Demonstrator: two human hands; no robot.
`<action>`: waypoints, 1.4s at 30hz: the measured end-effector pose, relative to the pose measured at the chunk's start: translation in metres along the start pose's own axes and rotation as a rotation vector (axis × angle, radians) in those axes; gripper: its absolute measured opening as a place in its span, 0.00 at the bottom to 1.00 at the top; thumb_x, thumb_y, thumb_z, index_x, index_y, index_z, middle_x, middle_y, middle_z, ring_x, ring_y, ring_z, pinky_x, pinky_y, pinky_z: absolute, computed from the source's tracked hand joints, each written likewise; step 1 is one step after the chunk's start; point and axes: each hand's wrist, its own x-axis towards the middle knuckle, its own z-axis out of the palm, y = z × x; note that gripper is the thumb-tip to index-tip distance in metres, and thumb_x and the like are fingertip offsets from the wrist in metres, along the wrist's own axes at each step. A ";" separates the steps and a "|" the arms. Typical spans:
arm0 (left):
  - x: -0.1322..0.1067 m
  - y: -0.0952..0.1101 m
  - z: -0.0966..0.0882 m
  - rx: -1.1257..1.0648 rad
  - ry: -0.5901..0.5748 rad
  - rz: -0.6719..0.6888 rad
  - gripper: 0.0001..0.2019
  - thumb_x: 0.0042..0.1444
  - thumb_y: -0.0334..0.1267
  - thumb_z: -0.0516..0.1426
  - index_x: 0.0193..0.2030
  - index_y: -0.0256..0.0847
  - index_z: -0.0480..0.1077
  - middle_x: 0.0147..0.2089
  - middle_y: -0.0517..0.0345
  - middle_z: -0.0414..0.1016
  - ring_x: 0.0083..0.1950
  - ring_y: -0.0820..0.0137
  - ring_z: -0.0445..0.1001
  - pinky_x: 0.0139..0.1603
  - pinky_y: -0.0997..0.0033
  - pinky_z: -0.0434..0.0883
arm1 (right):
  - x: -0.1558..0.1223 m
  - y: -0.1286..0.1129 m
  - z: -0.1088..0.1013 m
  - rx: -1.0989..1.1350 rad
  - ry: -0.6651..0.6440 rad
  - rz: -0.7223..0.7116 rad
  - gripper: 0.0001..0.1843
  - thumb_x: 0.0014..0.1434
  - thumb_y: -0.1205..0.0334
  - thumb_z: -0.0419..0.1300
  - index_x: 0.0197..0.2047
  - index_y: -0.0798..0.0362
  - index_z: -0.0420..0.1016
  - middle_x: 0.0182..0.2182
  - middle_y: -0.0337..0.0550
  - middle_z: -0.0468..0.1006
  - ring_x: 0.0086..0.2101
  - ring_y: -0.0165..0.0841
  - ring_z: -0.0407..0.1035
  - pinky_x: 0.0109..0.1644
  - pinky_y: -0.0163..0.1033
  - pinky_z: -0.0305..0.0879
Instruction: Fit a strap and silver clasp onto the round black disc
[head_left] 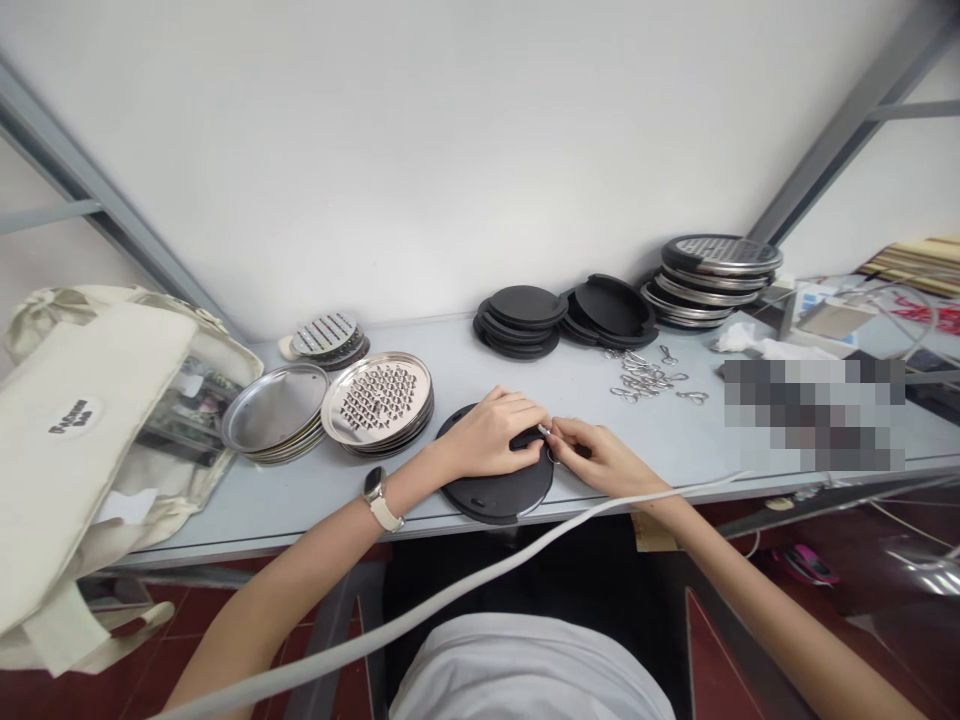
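A round black plastic disc (504,494) lies at the table's front edge. My left hand (495,435) is across its top, fingers curled over a raised black part near the right rim. At that rim, my right hand (596,455) pinches a small metal wire clip (546,432) between thumb and fingertips. Whether the clip is hooked into the disc is hidden by the fingers. Several loose wire clips (645,378) lie in a pile beyond my right hand. Left of my left hand stands a stack of round metal grater plates (382,395).
Plain metal discs (277,405) and smaller grater plates (326,335) are stacked at left, beside a cream bag (67,440). Black discs (525,305), black holders (611,305) and assembled graters (720,270) stand along the back. A white cable (480,580) crosses before me.
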 end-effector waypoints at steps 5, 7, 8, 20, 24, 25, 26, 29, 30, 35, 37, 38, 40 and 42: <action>0.000 0.000 0.000 -0.033 0.006 -0.006 0.07 0.56 0.32 0.52 0.42 0.40 0.65 0.40 0.57 0.73 0.44 0.68 0.69 0.50 0.66 0.61 | 0.000 -0.003 0.000 -0.011 -0.007 -0.002 0.14 0.64 0.56 0.48 0.29 0.53 0.62 0.23 0.35 0.62 0.24 0.27 0.55 0.28 0.33 0.53; -0.001 0.000 0.001 -0.059 0.016 -0.014 0.08 0.56 0.32 0.53 0.43 0.41 0.64 0.41 0.57 0.73 0.45 0.68 0.70 0.51 0.65 0.62 | -0.001 -0.003 0.000 -0.032 -0.001 -0.006 0.14 0.64 0.57 0.48 0.28 0.52 0.61 0.22 0.34 0.61 0.24 0.27 0.55 0.28 0.33 0.53; -0.001 0.000 0.002 -0.075 0.022 -0.019 0.09 0.56 0.32 0.53 0.44 0.41 0.64 0.42 0.57 0.73 0.46 0.67 0.70 0.51 0.65 0.62 | -0.001 -0.003 0.000 -0.043 0.004 -0.008 0.14 0.63 0.57 0.48 0.27 0.52 0.61 0.22 0.35 0.61 0.24 0.27 0.55 0.28 0.33 0.53; -0.001 0.002 0.001 -0.020 0.069 -0.065 0.09 0.55 0.34 0.54 0.42 0.40 0.61 0.39 0.55 0.68 0.42 0.66 0.68 0.47 0.65 0.65 | 0.001 -0.006 -0.002 -0.092 0.033 -0.004 0.15 0.66 0.57 0.44 0.28 0.51 0.61 0.23 0.37 0.66 0.26 0.30 0.61 0.33 0.35 0.58; -0.001 0.002 0.001 -0.053 0.050 -0.083 0.08 0.54 0.34 0.53 0.41 0.40 0.61 0.35 0.58 0.67 0.37 0.68 0.67 0.43 0.66 0.65 | 0.001 -0.005 0.001 -0.132 0.059 0.001 0.15 0.66 0.57 0.44 0.29 0.51 0.62 0.23 0.37 0.68 0.26 0.31 0.63 0.32 0.35 0.58; -0.001 0.002 0.001 -0.066 0.047 -0.077 0.07 0.54 0.34 0.53 0.41 0.40 0.61 0.35 0.58 0.67 0.37 0.68 0.67 0.43 0.67 0.65 | 0.001 -0.005 0.002 -0.147 0.064 -0.002 0.15 0.66 0.57 0.44 0.30 0.51 0.63 0.24 0.38 0.69 0.26 0.31 0.64 0.33 0.36 0.59; -0.001 0.001 0.001 -0.078 0.042 -0.066 0.07 0.54 0.33 0.53 0.41 0.40 0.61 0.35 0.58 0.67 0.37 0.69 0.67 0.43 0.68 0.65 | 0.001 -0.004 0.003 -0.162 0.068 -0.009 0.15 0.66 0.57 0.44 0.31 0.51 0.64 0.25 0.40 0.71 0.28 0.32 0.65 0.34 0.36 0.59; -0.001 0.002 0.002 -0.097 0.031 -0.030 0.06 0.54 0.33 0.53 0.40 0.41 0.61 0.35 0.58 0.67 0.37 0.69 0.67 0.43 0.68 0.65 | 0.001 -0.003 0.004 -0.188 0.067 -0.048 0.15 0.66 0.58 0.43 0.35 0.51 0.67 0.30 0.44 0.74 0.32 0.35 0.67 0.39 0.38 0.60; -0.002 0.002 0.002 -0.099 0.030 -0.026 0.06 0.54 0.33 0.53 0.39 0.41 0.61 0.35 0.58 0.68 0.37 0.69 0.67 0.44 0.68 0.65 | 0.001 -0.003 0.004 -0.192 0.060 -0.059 0.15 0.67 0.58 0.43 0.35 0.51 0.68 0.30 0.44 0.74 0.33 0.35 0.68 0.40 0.38 0.60; -0.001 0.002 0.002 -0.076 0.051 -0.024 0.08 0.54 0.33 0.54 0.41 0.40 0.61 0.39 0.56 0.69 0.42 0.66 0.68 0.47 0.66 0.65 | 0.001 -0.003 0.002 -0.229 0.036 -0.063 0.13 0.65 0.61 0.45 0.33 0.52 0.68 0.28 0.43 0.72 0.30 0.34 0.66 0.37 0.37 0.59; -0.001 0.003 0.001 -0.055 0.056 -0.015 0.09 0.54 0.33 0.54 0.42 0.40 0.61 0.42 0.54 0.69 0.45 0.65 0.68 0.49 0.65 0.64 | 0.001 -0.003 0.002 -0.247 0.040 -0.058 0.13 0.64 0.61 0.46 0.31 0.52 0.66 0.26 0.41 0.71 0.29 0.33 0.65 0.35 0.37 0.59; 0.000 0.003 0.001 -0.043 0.055 -0.011 0.09 0.54 0.34 0.54 0.43 0.40 0.62 0.42 0.53 0.69 0.46 0.64 0.68 0.49 0.65 0.64 | 0.001 -0.003 0.002 -0.254 0.042 -0.056 0.13 0.64 0.61 0.46 0.30 0.52 0.66 0.25 0.41 0.70 0.28 0.33 0.65 0.34 0.36 0.58; 0.000 0.003 0.001 -0.022 0.044 -0.008 0.10 0.54 0.34 0.53 0.44 0.40 0.62 0.43 0.52 0.69 0.47 0.63 0.67 0.50 0.63 0.64 | 0.000 -0.003 0.002 -0.259 0.047 -0.054 0.13 0.64 0.61 0.46 0.29 0.52 0.66 0.24 0.40 0.69 0.27 0.32 0.64 0.33 0.36 0.58; 0.000 0.004 0.001 -0.010 0.028 -0.003 0.09 0.55 0.34 0.53 0.43 0.40 0.63 0.42 0.53 0.70 0.46 0.63 0.67 0.50 0.63 0.64 | 0.000 -0.003 0.002 -0.252 0.057 -0.060 0.13 0.63 0.61 0.47 0.28 0.52 0.66 0.23 0.40 0.69 0.26 0.32 0.63 0.33 0.36 0.57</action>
